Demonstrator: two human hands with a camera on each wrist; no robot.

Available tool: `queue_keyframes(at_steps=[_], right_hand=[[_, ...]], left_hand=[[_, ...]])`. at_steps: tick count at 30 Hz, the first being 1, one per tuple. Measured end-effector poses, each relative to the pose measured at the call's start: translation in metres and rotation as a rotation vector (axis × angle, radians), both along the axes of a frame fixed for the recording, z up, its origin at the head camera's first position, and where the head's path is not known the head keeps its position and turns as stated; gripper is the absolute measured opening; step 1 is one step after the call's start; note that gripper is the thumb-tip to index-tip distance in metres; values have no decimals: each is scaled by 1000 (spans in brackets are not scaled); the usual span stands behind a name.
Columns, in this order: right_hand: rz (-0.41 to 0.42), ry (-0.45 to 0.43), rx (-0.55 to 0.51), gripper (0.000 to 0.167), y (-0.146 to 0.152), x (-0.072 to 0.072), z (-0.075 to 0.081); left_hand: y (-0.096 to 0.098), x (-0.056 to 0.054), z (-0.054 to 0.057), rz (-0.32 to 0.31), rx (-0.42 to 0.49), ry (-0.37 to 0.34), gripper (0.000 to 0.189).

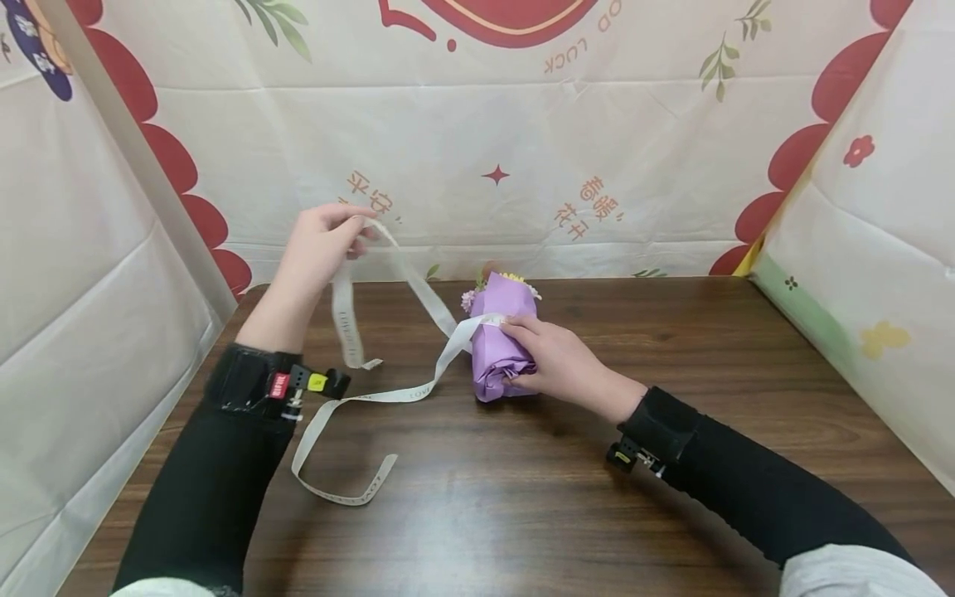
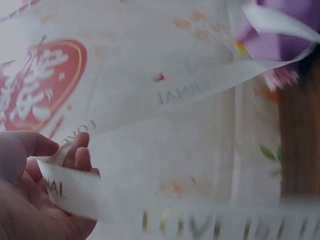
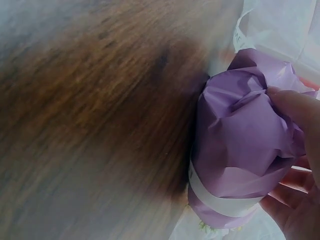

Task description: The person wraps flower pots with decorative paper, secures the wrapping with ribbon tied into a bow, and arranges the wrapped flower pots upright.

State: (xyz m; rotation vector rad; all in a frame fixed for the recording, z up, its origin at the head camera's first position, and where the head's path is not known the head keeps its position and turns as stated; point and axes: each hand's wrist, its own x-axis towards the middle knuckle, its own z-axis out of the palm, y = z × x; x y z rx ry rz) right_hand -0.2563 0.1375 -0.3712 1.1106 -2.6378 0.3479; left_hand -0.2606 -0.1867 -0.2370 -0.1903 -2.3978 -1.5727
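A small bouquet in purple wrapping paper (image 1: 501, 352) lies on the table, its flowers (image 1: 511, 278) toward the back. White printed ribbon (image 1: 418, 286) passes round its middle, as the band (image 3: 220, 200) in the right wrist view also shows. My left hand (image 1: 321, 245), raised at the left above the table, pinches one length of this ribbon between thumb and fingers; its end hangs below. The other length (image 1: 395, 396) runs left over the table and curls at its end. My right hand (image 1: 559, 361) grips the bouquet from the right, thumb at the folded bottom of the paper.
The dark wooden table (image 1: 559, 514) reaches back to a printed white cloth (image 1: 477, 166) with red scalloped edges. More white cloth walls (image 1: 888, 249) stand at both sides. Black camera straps (image 1: 254, 377) circle both wrists.
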Motion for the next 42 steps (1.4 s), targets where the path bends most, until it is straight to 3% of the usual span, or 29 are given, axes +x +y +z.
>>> queue_keyframes(at_steps=[5, 11, 16, 19, 23, 29, 33, 38, 42], right_hand=[[27, -4, -10, 79, -1, -1, 1], [64, -2, -33, 78, -1, -1, 2], [91, -3, -66, 77, -2, -1, 1], [103, 9, -56, 78, -4, -2, 1], [121, 30, -11, 77, -7, -3, 2], [160, 82, 32, 74, -9, -4, 6], [151, 47, 24, 67, -10, -5, 7], [163, 24, 16, 59, -12, -5, 9], [135, 48, 55, 50, -14, -3, 9]], left_hand=[[32, -9, 12, -34, -13, 0, 34], [63, -16, 18, -63, 1, -21, 37], [91, -21, 21, -134, 60, -38, 37], [110, -21, 21, -198, 49, -38, 37], [133, -18, 16, -291, -21, -56, 35], [160, -5, 10, -406, -274, 9, 33], [174, 3, 8, -465, -398, 12, 32], [186, 8, 5, -490, -513, -21, 33], [194, 11, 3, -497, -538, -38, 33]])
